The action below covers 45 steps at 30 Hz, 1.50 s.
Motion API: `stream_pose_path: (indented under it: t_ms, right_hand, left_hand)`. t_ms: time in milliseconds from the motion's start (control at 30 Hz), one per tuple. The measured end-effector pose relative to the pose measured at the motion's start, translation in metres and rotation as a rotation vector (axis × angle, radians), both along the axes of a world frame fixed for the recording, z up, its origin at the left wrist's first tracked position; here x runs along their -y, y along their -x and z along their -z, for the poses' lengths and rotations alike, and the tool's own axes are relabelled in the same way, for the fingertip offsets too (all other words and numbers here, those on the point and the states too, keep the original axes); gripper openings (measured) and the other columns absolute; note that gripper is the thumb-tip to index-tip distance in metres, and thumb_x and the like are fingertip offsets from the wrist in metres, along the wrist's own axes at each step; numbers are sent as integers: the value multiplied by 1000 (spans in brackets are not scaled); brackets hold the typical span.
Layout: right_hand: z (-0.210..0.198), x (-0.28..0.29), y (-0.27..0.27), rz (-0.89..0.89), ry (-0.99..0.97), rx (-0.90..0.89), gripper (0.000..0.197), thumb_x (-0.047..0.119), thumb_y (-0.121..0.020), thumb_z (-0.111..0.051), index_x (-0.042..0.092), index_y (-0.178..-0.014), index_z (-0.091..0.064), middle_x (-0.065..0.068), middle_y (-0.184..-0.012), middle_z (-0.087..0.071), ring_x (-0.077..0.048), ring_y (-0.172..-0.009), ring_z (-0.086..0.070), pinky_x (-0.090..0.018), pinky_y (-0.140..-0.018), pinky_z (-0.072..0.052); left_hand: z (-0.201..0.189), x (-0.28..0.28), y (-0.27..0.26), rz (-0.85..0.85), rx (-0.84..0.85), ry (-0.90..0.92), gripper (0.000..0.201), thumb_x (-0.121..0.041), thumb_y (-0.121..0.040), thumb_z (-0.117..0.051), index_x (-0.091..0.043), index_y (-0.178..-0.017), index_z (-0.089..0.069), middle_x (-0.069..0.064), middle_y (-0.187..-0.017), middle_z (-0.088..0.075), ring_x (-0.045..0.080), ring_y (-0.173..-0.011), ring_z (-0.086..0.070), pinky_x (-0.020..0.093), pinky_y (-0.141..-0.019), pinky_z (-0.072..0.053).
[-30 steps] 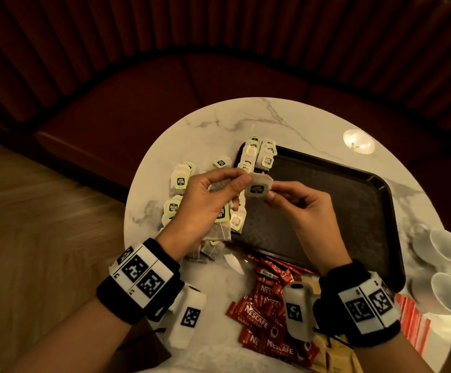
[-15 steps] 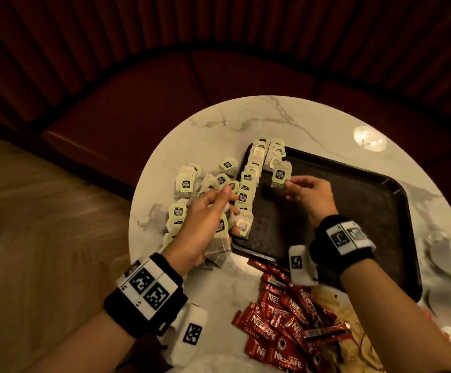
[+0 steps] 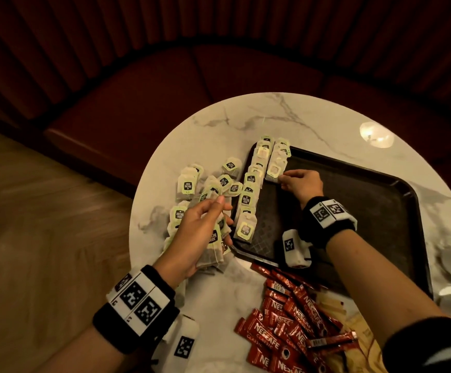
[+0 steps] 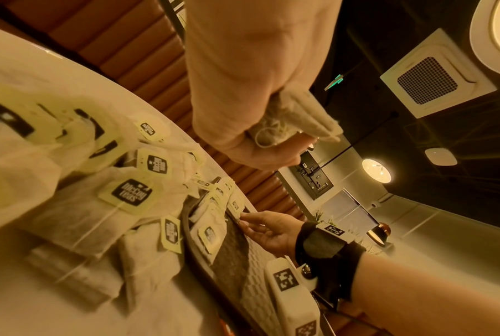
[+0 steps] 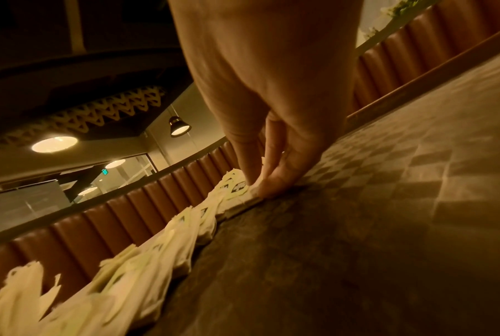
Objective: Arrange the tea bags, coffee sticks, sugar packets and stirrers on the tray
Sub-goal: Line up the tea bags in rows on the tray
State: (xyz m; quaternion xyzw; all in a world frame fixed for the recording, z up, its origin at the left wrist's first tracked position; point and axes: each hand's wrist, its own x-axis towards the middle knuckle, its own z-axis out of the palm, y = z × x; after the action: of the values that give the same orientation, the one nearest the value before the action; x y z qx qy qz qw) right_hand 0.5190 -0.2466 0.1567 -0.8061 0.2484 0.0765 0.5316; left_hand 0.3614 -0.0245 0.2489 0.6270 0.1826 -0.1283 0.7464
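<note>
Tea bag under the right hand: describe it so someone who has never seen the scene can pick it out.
Find the black tray on the round marble table. Two rows of tea bags run along its left edge; take the shorter row, further into the tray. The tea bag is that row's nearest one, the only bag pinched by the right hand.

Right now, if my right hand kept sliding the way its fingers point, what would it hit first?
Likely the tea bag your right hand already pinches, then the neighbouring row of tea bags along the tray edge.
</note>
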Motion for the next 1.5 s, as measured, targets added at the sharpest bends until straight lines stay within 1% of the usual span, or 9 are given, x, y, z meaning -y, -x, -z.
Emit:
stream_pose_path:
  t_ms: [300, 400, 567, 700, 767, 867, 1133, 1333, 1500]
  right_hand:
    - [-35, -3, 24, -3, 11, 82, 19, 12, -87, -71, 13, -106, -70, 0, -89, -71, -17, -87, -70, -39, -92, -57]
    - [-75, -24, 67, -137, -174, 152, 13, 11, -94, -63, 16, -105, -68, 1, -93, -71, -16, -89, -71, -25, -78, -58]
    - [-122, -59, 137, -403, -485, 45, 20, 23, -97, -55, 11, -107, -68, -5, -89, -69, -16, -79, -68, -32, -75, -60]
    - [-129, -70, 162, -428, -519, 32, 23, 29, -93, -63, 18, -113, -67, -4, -98, -71, -21, -85, -72, -40, -76, -62]
    - [-128, -69, 167, -423, -516, 71, 25, 20, -89, -70, 20, -113, -65, -6, -94, -70, -17, -82, -72, -39, -78, -61]
    - [-127, -65, 169, -403, -549, 110, 31, 7, -86, -71, 15, -115, -64, -5, -90, -66, -15, -76, -70, -38, -80, -61]
    - [-130, -47, 167, -282, -491, 342, 31, 17, -78, -77, 16, -107, -69, -9, -109, -71, -26, -104, -69, -38, -92, -55]
    - [-131, -46, 167, -301, -493, 360, 23, 13, -83, -71, 9, -106, -71, -7, -105, -74, -19, -99, -70, -28, -85, -57]
    - [-126, -33, 159, -318, -355, 346, 17, 13, -85, -70, 11, -102, -74, 0, -97, -76, -8, -92, -69, -19, -81, -53]
  left_hand:
    - [2, -2, -8, -89, -35, 106, 40, -38, -102, -42, -4, -104, -63, 8, -78, -63, 17, -47, -55, 21, -41, -42]
    - [-2, -1, -10, -138, -31, 140, 37, -39, -102, -41, -8, -101, -62, 5, -83, -65, 14, -50, -56, 22, -43, -45]
    - [-10, 10, -15, -219, -38, 171, 39, -44, -102, -37, -14, -108, -61, 3, -86, -71, 14, -66, -66, 24, -54, -53]
    - [-14, 19, -13, -270, -21, 209, 39, -47, -101, -37, -18, -118, -57, 9, -115, -69, 25, -101, -69, 44, -83, -58]
    - [-16, 22, -12, -292, -4, 240, 45, -46, -100, -37, -15, -132, -49, 11, -126, -63, 20, -98, -70, 41, -77, -60]
    - [-22, 24, -11, -339, 48, 358, 43, -40, -102, -39, -9, -131, -45, 11, -110, -66, 14, -74, -73, 28, -58, -58]
    - [-29, 12, -2, -126, 222, 146, 41, -44, -86, -57, -11, -110, -64, 2, -90, -62, 10, -73, -59, 25, -56, -48]
    - [-33, 10, -3, -20, 336, 79, 17, -19, -76, -73, -7, -88, -69, 16, -109, -68, 4, -62, -56, 21, -46, -39]
    - [-33, 7, -4, 62, 294, 69, 9, -8, -80, -71, -8, -90, -71, -4, -89, -69, 2, -56, -54, 20, -43, -36]
